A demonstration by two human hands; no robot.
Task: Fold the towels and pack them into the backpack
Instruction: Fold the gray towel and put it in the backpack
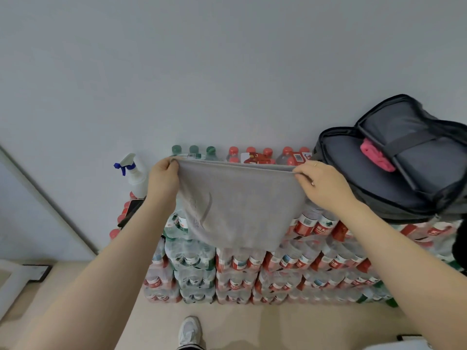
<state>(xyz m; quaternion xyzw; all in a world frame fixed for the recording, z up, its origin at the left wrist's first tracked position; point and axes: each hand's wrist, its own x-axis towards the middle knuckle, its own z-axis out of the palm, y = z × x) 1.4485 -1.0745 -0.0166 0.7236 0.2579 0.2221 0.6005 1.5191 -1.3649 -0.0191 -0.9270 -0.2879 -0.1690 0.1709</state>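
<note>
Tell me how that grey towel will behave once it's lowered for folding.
The grey towel looks floppy: it hangs limp from the top edge that the left hand and right hand pinch taut. It is probably light, since fingertip pinches carry it. Its lower edge curves and creases, so it may bunch rather than lie flat.

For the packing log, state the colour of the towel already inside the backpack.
Pink towel, tucked in the open backpack; head view shows it.

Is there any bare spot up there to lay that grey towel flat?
Hardly. The bottle packs behind the grey towel show only bumpy caps, between the spray bottle and the open backpack, which fills the right end. The floor below is bare.
</note>
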